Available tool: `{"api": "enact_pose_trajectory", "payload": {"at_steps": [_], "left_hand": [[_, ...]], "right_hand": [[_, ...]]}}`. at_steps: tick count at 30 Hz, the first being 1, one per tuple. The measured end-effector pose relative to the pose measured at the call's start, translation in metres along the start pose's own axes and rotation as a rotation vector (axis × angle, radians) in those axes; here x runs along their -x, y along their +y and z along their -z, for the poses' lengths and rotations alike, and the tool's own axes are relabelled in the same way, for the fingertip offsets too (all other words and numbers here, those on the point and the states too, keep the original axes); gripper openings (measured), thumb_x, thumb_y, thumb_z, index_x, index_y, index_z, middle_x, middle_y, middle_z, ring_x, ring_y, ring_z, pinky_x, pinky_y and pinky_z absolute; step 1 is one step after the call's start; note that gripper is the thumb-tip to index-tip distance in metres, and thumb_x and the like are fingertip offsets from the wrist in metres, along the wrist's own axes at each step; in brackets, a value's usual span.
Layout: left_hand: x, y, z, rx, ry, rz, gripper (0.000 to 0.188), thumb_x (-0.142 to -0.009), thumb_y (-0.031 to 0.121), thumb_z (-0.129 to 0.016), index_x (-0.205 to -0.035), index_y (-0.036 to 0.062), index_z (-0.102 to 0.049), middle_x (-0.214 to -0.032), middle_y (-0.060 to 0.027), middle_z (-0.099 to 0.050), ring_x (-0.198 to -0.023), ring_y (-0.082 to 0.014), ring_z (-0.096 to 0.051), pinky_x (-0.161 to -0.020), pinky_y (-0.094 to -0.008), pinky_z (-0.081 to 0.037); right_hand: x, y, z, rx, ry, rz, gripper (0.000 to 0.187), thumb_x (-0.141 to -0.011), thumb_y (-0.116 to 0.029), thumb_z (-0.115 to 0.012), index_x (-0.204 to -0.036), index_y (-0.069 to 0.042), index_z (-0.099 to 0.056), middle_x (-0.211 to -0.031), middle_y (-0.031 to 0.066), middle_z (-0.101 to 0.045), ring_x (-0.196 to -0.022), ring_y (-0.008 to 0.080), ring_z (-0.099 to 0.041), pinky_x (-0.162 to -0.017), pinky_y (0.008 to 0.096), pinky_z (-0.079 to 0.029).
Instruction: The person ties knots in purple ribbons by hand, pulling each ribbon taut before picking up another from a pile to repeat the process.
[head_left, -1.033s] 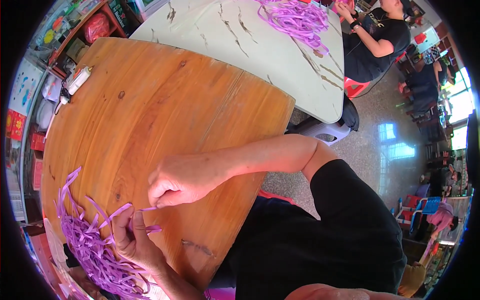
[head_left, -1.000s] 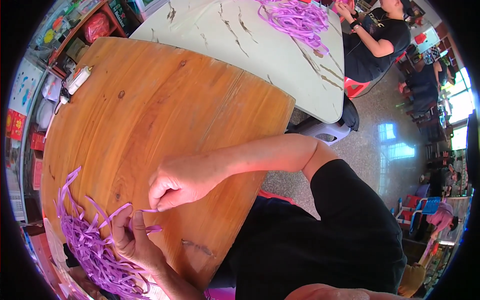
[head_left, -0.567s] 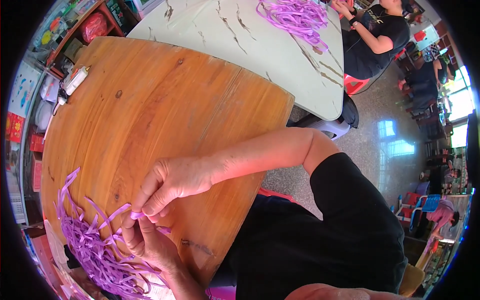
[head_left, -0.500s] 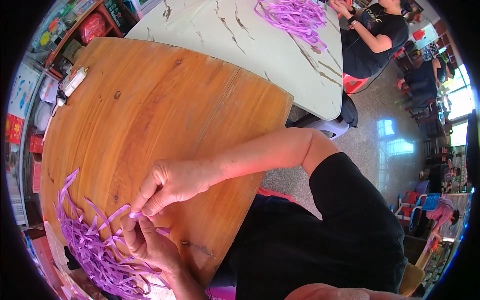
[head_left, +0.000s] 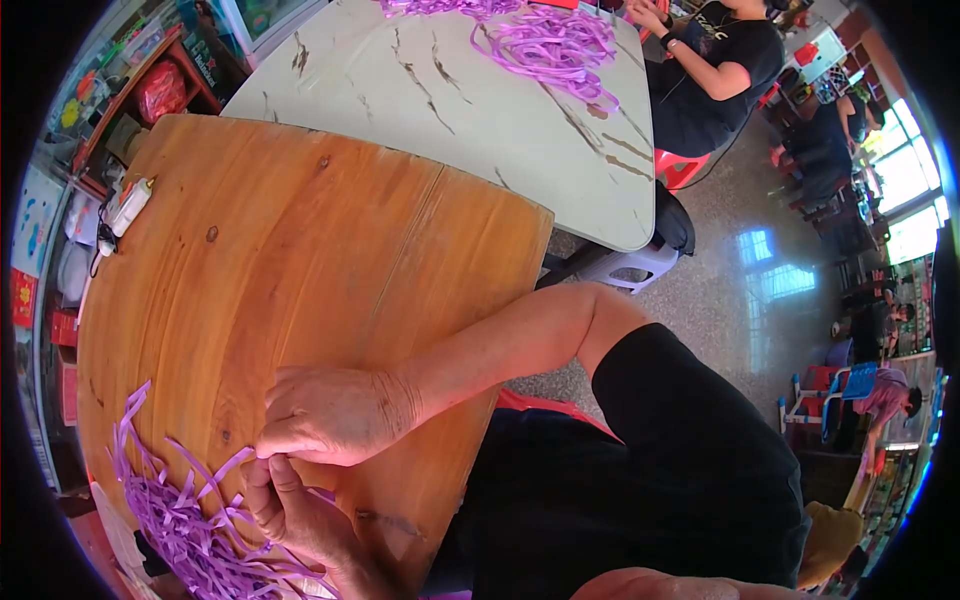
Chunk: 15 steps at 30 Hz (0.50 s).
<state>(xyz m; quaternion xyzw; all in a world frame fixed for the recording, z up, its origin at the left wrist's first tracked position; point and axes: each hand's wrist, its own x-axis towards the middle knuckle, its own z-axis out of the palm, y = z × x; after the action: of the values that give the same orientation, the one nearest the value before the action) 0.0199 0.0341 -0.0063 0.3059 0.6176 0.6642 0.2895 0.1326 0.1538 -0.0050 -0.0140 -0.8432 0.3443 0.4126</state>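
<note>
My right hand point(head_left: 330, 415), its back turned up, pinches a thin purple ribbon point(head_left: 236, 461) at the fingertips. Just below it, my left hand point(head_left: 300, 515) is closed at the same spot, thumb and fingertips meeting on the ribbon. The two hands touch or nearly touch there, and the right fingers hide most of the gripped piece. Beside my left hand, a tangled pile of purple ribbons point(head_left: 185, 530) lies on the near left part of the wooden table point(head_left: 330, 240). A short purple strip also shows behind the left fingers.
A white marbled table point(head_left: 400, 100) adjoins the wooden one, bearing looped purple ribbons point(head_left: 555, 50). A white power strip point(head_left: 128, 207) lies at the wooden table's far left edge. Across the marbled table sits a person in black point(head_left: 715, 75). A grey plastic stool point(head_left: 630, 268) stands beneath.
My right hand has rolled over so its back faces up, covering the pinched ribbon. My left hand stays at the same place. The whole view has shifted slightly.
</note>
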Motion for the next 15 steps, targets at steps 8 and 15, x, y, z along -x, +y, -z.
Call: {"api": "enact_pose_trajectory", "payload": {"at_steps": [8,15], "left_hand": [[-0.003,0.006,0.0,-0.183,-0.026,-0.009,0.008,-0.087,0.008,-0.061,-0.091,0.0016,-0.061,-0.086,-0.0008,-0.059,-0.077,-0.0079,-0.053,-0.068,-0.0203,-0.044],[-0.005,-0.001,0.009,-0.114,-0.044,0.073,0.007,-0.088,0.01,-0.059,-0.089,0.0027,-0.061,-0.084,-0.0008,-0.059,-0.074,-0.0065,-0.052,-0.055,-0.0173,-0.042]], "right_hand": [[0.002,0.0,-0.003,0.141,-0.031,-0.025,0.01,-0.071,-0.014,-0.061,-0.076,-0.007,-0.056,-0.066,0.0065,-0.058,-0.069,0.0248,-0.058,-0.067,0.0372,-0.04],[-0.004,-0.007,0.005,-0.037,-0.07,-0.274,0.009,-0.074,-0.008,-0.062,-0.077,-0.003,-0.055,-0.069,0.0096,-0.062,-0.068,0.0283,-0.062,-0.06,0.0386,-0.046]]}}
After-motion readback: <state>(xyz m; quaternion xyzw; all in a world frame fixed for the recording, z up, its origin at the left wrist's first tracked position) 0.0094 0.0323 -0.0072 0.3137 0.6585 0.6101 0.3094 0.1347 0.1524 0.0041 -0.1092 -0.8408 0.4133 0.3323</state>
